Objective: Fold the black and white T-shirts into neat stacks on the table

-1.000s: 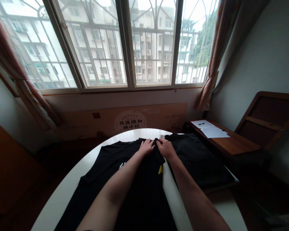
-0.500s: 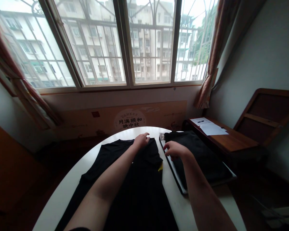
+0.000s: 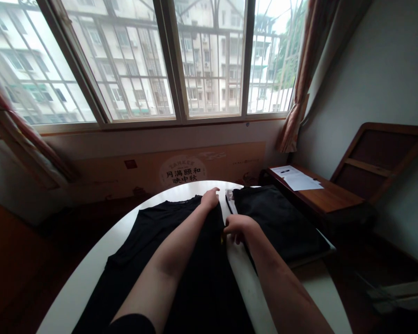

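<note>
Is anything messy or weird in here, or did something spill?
I can't see any spill. A tiny yellow bit pokes out by the black shirt, near the right hand; it's odd because everything around it is plain. The papers on the wooden furniture lie a bit crooked.

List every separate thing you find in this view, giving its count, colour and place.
Black shirt: one, spread on the table
Yellow patch: one, shirt's right edge
Folded cloth pile: one, black, table's right side
Table: one, white, rounded, centre
Side table: one, brown, right
Papers: white, overlapping, exact count unclear, on side table
Framed panel: one, brown, far right
Poster: one, tan, below window
Barred window: one, several panes, pale frame, top
Curtains: two, reddish, beside window
Buildings: several, pale, outside
Left hand: one, bare, shirt's top
Right hand: one, bare, shirt's right edge
</note>
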`<state>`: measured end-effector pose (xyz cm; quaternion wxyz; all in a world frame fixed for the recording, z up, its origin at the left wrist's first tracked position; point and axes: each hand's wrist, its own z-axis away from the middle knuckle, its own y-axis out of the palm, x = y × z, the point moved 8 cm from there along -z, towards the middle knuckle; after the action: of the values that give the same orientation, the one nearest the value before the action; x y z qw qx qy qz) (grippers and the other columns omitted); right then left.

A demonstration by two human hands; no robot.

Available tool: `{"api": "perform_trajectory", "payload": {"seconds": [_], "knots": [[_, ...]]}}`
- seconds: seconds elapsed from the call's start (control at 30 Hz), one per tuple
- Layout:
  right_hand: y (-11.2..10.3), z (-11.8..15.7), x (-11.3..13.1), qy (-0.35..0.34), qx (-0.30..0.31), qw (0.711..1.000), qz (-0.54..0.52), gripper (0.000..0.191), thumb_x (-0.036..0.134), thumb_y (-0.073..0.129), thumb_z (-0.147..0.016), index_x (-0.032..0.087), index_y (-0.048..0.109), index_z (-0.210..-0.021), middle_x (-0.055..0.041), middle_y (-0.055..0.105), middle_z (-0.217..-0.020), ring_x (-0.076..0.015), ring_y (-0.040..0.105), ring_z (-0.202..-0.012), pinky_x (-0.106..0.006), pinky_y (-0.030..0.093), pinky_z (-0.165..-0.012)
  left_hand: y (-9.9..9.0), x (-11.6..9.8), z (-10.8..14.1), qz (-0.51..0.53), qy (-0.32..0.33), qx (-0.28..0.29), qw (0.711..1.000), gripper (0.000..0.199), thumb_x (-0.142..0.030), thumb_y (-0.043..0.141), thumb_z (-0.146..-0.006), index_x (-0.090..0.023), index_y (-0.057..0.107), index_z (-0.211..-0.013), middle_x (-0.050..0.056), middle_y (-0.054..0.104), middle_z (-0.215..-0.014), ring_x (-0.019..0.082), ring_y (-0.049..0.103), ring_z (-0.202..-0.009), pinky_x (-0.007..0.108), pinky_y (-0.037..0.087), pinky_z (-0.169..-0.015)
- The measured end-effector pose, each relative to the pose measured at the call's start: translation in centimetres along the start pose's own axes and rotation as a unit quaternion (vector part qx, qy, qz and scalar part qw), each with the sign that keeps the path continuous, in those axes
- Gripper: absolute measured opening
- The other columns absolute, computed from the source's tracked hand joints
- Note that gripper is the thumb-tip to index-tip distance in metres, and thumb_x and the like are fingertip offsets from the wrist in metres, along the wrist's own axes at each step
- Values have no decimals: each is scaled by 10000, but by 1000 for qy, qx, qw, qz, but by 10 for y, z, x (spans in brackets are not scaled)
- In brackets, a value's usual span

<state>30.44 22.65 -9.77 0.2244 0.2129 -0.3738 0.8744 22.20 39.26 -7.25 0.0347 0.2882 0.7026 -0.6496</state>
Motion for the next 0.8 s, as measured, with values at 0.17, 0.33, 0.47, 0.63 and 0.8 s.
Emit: {"api": "perform_trajectory", "payload": {"seconds": [0.17,0.33,0.47,0.63,0.8], "knots": [[4,-7,2,-37,36,998,-47,175,266,605,-902,124,624,-1002,-22,685,-637,-175,665,-471,-290,573,-525,2,9,-8,34,-9,8,999,280,-334,596,-999,-171,643,-1222,93,675,-1207,228,652,-1094,474,512,-1014],[-3,-9,-2,-16,-24,999,-31,152,132,657,-828,96,665,-976,-53,712,-678,-147,652,-460,-233,551,-524,5,12,-12,49,-14,15,999,255,-340,611,-991,-165,660,-1170,85,681,-1171,223,657,-1067,466,530,-985],[-8,-1,-5,17,-39,999,-20,200,68,526,-880,82,690,-994,-77,701,-652,-162,639,-452,-258,548,-521,4,15,-13,50,-20,13,998,242,-344,608,-993,-166,668,-1145,87,678,-1178,225,650,-1083,468,527,-993],[-14,6,-9,55,-61,997,-1,254,105,489,-915,81,718,-1023,-74,646,-547,-198,645,-467,-284,553,-546,4,19,-8,48,-24,19,998,253,-370,602,-995,-161,678,-1117,86,692,-1143,220,658,-1068,460,526,-993],[-16,2,-9,49,-81,996,-3,241,141,503,-916,83,735,-943,-82,648,-564,-191,659,-513,-268,549,-568,6,20,-3,40,-28,22,999,267,-389,595,-997,-164,683,-1113,85,697,-1147,221,660,-1072,459,522,-995]]}}
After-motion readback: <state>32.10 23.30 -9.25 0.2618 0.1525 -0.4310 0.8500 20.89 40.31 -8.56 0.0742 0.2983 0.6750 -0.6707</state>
